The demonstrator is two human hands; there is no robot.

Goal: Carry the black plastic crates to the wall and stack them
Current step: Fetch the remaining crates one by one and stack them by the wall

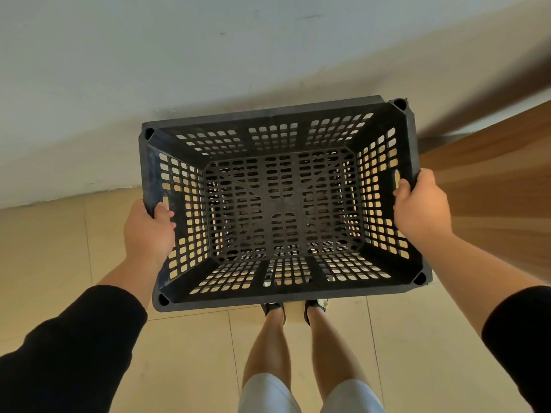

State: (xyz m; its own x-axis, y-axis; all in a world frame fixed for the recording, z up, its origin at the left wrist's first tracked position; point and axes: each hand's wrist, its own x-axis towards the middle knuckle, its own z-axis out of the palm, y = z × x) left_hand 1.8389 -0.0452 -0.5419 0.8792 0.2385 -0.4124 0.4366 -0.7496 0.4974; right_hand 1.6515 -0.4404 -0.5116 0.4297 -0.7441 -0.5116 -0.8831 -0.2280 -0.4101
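An empty black plastic crate [280, 204] with perforated walls and floor hangs in front of me above the tiled floor, its open top facing up. My left hand [147, 231] grips the crate's left rim at the handle slot. My right hand [422, 210] grips the right rim at the other handle slot. The crate's far edge lies close to the white wall [179, 70]. Through the crate's holes I see only floor; no other crate is visible.
The white wall meets the beige tiled floor [59, 263] just beyond the crate. A brown wooden panel [492, 180] stands at the right. My legs and feet [295, 311] are directly below the crate's near edge.
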